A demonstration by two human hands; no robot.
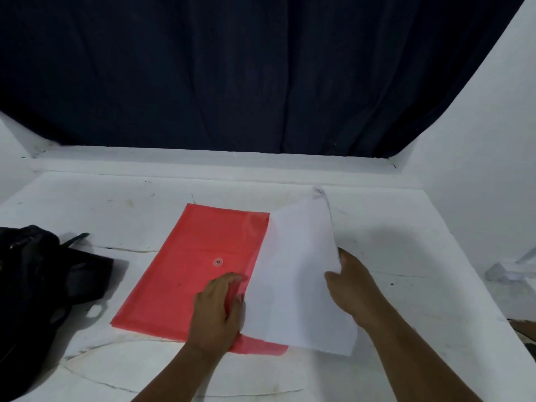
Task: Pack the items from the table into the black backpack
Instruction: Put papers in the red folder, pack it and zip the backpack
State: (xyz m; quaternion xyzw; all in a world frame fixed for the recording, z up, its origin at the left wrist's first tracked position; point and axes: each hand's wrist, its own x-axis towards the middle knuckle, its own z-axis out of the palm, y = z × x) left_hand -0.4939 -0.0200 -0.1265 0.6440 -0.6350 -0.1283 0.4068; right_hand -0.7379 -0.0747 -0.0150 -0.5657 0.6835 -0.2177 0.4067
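A red plastic envelope folder (191,265) with a round snap button lies flat in the middle of the white table (406,242). My left hand (219,311) rests on its right part, fingers at the edge of the flap. My right hand (352,288) grips the right edge of a stack of white paper sheets (298,274), which lies tilted over the folder's right side. The black backpack (34,288) slumps at the left edge of the table, apart from both hands.
A dark curtain (232,71) hangs behind the table above a white ledge. White walls close in on the right. Some crumpled clear plastic (510,271) lies at the far right of the table. The paper table cover shows cracks and marks.
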